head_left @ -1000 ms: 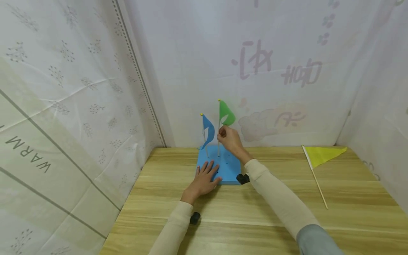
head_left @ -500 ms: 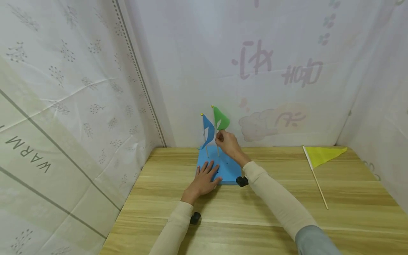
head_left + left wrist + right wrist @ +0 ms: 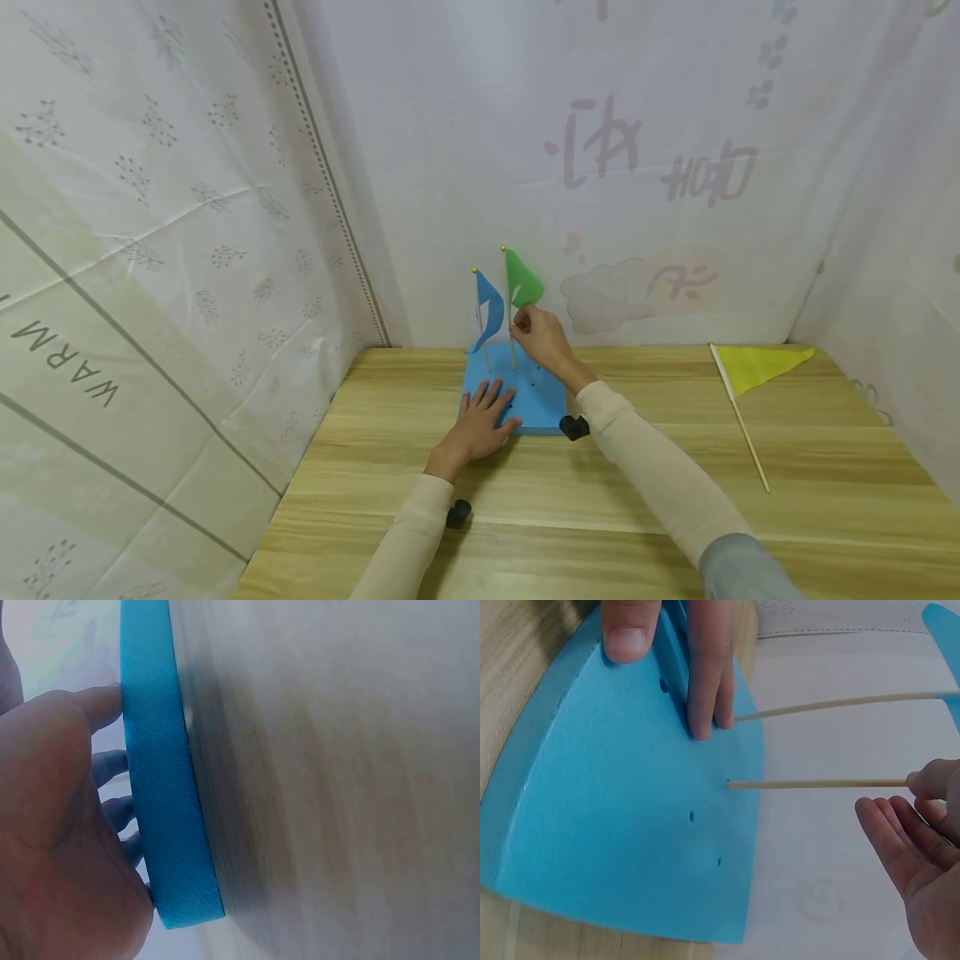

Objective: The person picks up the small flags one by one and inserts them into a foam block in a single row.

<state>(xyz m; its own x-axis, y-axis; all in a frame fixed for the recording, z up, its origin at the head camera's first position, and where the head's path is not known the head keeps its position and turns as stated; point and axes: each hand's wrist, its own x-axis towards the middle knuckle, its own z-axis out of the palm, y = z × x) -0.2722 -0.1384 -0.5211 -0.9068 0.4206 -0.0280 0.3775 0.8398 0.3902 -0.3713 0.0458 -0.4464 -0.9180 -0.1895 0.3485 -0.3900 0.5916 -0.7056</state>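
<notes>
A blue foam board [image 3: 540,408] with small holes lies at the back of the table. My left hand [image 3: 476,425] rests on it with fingers spread; in the left wrist view its fingertips touch the board's top face beside the thick edge. The blue flag [image 3: 489,308] stands in the board, leaning slightly. To its right, my right hand [image 3: 542,337] pinches the stick of the green flag [image 3: 523,279] between thumb and finger, below the cloth. In the right wrist view that stick [image 3: 817,784] meets the board at a hole.
A yellow flag [image 3: 757,367] on a wooden stick lies flat at the right of the wooden table [image 3: 562,517]. Printed curtains [image 3: 450,150] hang close behind the board and along both sides. Further holes show in the board, right of the green flag's stick.
The green flag's top has swung left and dropped slightly, then come back a little to the right. My right hand has slid slightly lower with it. The left hand stays in place.
</notes>
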